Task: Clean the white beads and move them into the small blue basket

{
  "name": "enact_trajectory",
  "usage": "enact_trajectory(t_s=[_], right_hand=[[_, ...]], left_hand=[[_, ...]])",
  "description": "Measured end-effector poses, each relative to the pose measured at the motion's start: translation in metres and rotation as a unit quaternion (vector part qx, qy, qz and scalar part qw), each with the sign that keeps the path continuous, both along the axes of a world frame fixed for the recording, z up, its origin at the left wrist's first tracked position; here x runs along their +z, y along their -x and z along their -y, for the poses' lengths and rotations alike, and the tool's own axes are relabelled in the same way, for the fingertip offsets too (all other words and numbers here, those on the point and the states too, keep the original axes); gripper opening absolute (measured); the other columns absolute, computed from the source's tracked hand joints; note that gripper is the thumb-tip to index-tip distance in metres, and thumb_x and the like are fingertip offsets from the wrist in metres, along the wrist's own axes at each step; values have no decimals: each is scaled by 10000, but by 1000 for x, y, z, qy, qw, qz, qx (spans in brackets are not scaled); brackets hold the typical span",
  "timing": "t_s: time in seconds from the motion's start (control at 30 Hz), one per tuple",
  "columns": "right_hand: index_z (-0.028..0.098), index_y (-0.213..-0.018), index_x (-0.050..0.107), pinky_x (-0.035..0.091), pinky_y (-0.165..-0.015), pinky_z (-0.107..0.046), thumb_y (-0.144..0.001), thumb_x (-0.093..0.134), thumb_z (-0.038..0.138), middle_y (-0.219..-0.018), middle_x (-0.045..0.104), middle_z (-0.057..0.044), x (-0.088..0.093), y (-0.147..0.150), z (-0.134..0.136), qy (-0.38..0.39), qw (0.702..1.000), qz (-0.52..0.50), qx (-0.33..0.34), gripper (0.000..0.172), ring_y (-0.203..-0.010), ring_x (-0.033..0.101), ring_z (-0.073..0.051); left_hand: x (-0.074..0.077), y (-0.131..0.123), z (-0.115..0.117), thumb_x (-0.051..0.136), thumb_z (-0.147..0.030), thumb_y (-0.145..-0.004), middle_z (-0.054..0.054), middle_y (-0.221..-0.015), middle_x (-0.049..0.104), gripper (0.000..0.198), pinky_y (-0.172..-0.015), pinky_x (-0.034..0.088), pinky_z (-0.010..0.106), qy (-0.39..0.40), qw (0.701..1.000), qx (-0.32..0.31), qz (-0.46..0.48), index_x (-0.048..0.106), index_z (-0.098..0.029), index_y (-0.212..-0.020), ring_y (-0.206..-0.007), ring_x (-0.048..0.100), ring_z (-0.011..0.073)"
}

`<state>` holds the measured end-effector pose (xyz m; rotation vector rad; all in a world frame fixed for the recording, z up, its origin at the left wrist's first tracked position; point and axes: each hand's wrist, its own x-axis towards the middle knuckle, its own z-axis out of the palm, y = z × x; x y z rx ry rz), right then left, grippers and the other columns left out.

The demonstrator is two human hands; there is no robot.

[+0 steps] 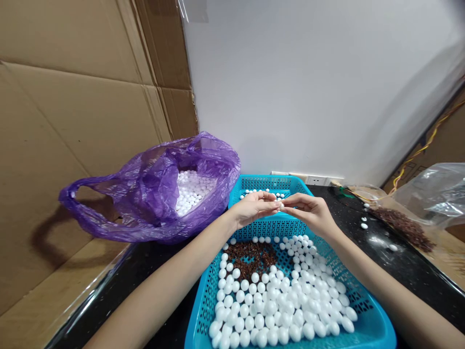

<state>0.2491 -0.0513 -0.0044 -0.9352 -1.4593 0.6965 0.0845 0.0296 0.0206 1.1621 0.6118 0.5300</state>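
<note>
White ball (281, 206), both hands (250, 209) (315, 214) pinching (blue basket (204, 301) below)

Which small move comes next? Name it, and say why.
Probably lower the held white ball into the rear blue basket: left hand and right hand pinch it near that basket, where loose white balls already lie.

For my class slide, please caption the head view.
Left hand and right hand meet at a white ball above blue baskets, with a purple bag at left.
</note>
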Motion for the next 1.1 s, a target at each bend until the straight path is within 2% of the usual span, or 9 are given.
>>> enact_trajectory(t_s=[0.17,0.3,0.4,0.5,0.57,0.77,0.97,1.1], right_hand=[[227,-833,710,555,-719,-340,-720,706,200,-831,701,-30,-1,0,0,-6,1000,14,-10,116,-787,660,-177],[231,-843,705,539,-719,-338,-723,702,225,-838,703,-26,1,0,-1,2,1000,15,-22,120,-791,654,-177],[232,-842,713,496,-625,-304,-741,683,249,-801,691,-23,4,0,-1,-7,995,70,-75,106,-703,606,-150],[231,-819,726,421,-554,-281,-753,667,263,-698,639,-9,5,-1,0,-28,981,138,-130,94,-599,495,-123],[229,-823,730,402,-556,-279,-758,663,269,-686,625,-9,6,-1,1,-33,978,153,-135,102,-590,463,-120],[229,-834,732,417,-583,-287,-764,655,267,-736,647,-26,7,-2,3,-37,983,147,-107,111,-616,489,-129],[235,-828,730,413,-564,-281,-758,660,252,-717,630,-18,9,1,5,-40,980,156,-120,100,-597,482,-125],[237,-848,720,417,-568,-281,-786,630,256,-725,630,-16,7,0,4,-46,974,168,-142,111,-592,475,-124]], left_hand=[[2,0,2,746,-104,-599,34,-752,641,268,-682,506,235,-2,1000,12,-6,571,-114,-802,-679,632,111],[4,1,2,734,-162,-647,61,-804,662,250,-666,521,222,4,1000,-22,-22,627,-105,-866,-696,636,115],[6,2,1,702,-206,-702,73,-874,670,205,-664,523,188,-13,997,-66,-23,670,-103,-876,-750,641,114],[6,2,2,678,-208,-725,78,-886,682,223,-696,522,174,-30,996,-82,-17,681,-101,-921,-775,648,111],[6,1,3,673,-193,-724,78,-871,689,254,-733,520,182,-37,996,-75,-12,671,-95,-958,-777,654,112],[4,1,3,666,-146,-704,82,-848,705,335,-782,520,238,-40,998,-54,-3,622,-95,-1032,-782,674,137],[4,2,4,685,-133,-689,76,-797,705,303,-757,528,235,-51,998,-40,7,608,-102,-980,-742,678,137],[7,1,7,662,-177,-740,87,-855,694,294,-719,548,248,-48,998,-29,-2,595,-116,-1019,-743,685,156]])
